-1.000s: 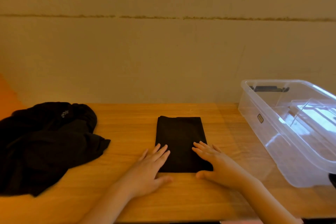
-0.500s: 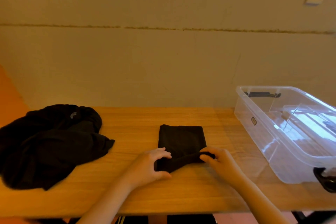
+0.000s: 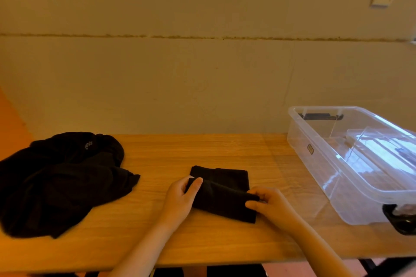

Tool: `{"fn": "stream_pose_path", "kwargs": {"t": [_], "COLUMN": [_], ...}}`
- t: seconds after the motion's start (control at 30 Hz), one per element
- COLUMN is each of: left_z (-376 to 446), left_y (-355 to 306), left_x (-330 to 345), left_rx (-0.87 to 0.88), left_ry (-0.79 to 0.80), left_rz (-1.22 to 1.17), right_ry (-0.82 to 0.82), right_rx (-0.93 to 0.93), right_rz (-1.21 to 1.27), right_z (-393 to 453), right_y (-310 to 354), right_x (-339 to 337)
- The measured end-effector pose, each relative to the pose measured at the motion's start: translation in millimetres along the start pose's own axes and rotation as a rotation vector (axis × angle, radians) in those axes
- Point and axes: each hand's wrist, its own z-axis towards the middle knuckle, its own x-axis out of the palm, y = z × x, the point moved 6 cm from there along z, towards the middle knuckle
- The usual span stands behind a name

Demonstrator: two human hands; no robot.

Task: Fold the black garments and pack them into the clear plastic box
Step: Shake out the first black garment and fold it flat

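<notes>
Head view: folded black garment (image 3: 221,193) at the middle of the wooden table (image 3: 202,150), near the front edge, its near half doubled up over the far half. Left hand (image 3: 180,195) gripping the fold's left end, thumb on top, fingers curled beneath the cloth. Right hand (image 3: 267,203) pinching the fold's right end between thumb and fingertips. Loose heap of black garments (image 3: 58,177) rumpled at the table's left end, well apart from the folded piece. Clear plastic box (image 3: 351,164) at the right end, lidless, angled, with black latches (image 3: 398,220) at its ends; no cloth visible inside. Beige wall (image 3: 202,63) behind the table.
</notes>
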Motion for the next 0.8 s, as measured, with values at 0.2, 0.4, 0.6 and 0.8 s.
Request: {"fn": "stream_pose_path", "kwargs": {"t": [0.2, 0.4, 0.6, 0.8], "left_z": [-8.5, 9.0, 22.7, 33.4], "left_y": [6.3, 13.2, 22.1, 18.3], "left_x": [10.2, 3.0, 4.2, 9.4], "left_rx": [-0.083, -0.168, -0.18, -0.16], "left_ry": [0.286, -0.091, -0.221, -0.272], "left_rz": [-0.051, 0.046, 0.273, 0.413], "right_ry": [-0.26, -0.353, -0.284, -0.429], "right_rx": [-0.054, 0.048, 0.146, 0.095], "right_rz": [0.367, 0.171, 0.256, 0.052], "right_z": [12.9, 39.4, 40.7, 28.8], "right_y": [16.0, 12.0, 4.4, -3.5], "right_x": [-15.5, -8.1, -2.6, -5.6]}}
